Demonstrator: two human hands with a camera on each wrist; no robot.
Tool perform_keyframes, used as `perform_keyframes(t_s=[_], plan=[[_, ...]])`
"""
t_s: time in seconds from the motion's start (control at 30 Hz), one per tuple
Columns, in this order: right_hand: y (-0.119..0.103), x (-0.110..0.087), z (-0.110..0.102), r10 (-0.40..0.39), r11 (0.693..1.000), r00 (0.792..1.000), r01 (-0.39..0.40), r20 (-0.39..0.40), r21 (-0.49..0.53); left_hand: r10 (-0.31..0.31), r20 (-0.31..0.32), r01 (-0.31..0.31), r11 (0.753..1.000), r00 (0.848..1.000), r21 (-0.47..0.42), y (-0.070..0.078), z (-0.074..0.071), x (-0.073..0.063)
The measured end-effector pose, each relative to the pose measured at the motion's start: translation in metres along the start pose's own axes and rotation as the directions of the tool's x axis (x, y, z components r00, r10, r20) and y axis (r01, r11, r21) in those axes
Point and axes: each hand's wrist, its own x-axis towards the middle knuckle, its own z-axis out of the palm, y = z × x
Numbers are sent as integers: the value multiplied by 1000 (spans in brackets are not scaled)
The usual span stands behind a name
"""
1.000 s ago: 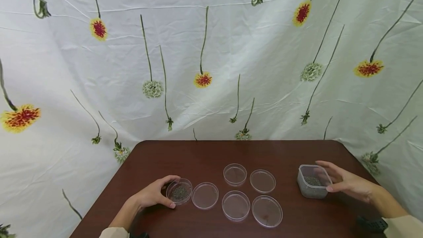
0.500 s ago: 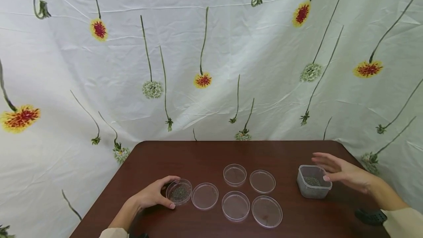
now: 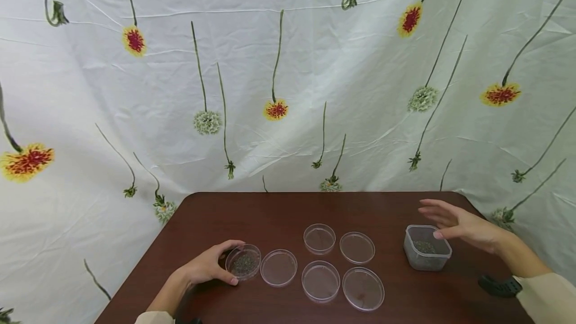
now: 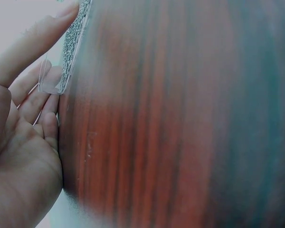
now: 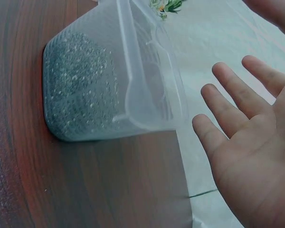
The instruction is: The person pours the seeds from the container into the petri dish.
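A clear petri dish [image 3: 244,264] with grey-green granules in it stands at the left of the table. My left hand [image 3: 206,265] holds its side, thumb at the near edge and fingers round the far edge. In the left wrist view the thumb [image 4: 38,40] lies along the dish's wall, the granules [image 4: 72,47] showing through it. On the right, a translucent square plastic tub [image 3: 426,263] holds more of these granules. Above its right side my right hand [image 3: 468,226] hovers with fingers spread, holding nothing. The right wrist view shows those fingers [image 5: 237,92] apart from the tub's rim.
Right of the filled dish lies a clear round dish or lid [image 3: 279,268]. Farther right are several more: one at the back [image 3: 319,239], another beside it [image 3: 357,248], and two in front [image 3: 321,281]. A flowered white cloth [image 3: 288,154] hangs behind the brown table [image 3: 252,209].
My right hand has let go of the tub's right side and risen up and back, its fingers spreading. The tub stays in place. My left hand keeps its hold on the petri dish.
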Motion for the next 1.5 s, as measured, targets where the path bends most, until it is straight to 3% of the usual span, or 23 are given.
perform_keyframes(t_s=[0.37,0.6,1.2,1.5], plan=[[-20,21,13,9,999,1000,-8,28,-51,21,6,-21,1000,1000,0,0,-1,0],[-27,34,19,20,998,999,-18,33,-61,1,-2,-1,1000,1000,5,-1,-1,0],[-30,54,26,-22,995,997,29,77,-96,9,11,-9,999,1000,-39,1,0,-1],[-31,69,38,-24,998,995,30,98,-58,17,14,-16,998,1000,-69,0,-1,-2]])
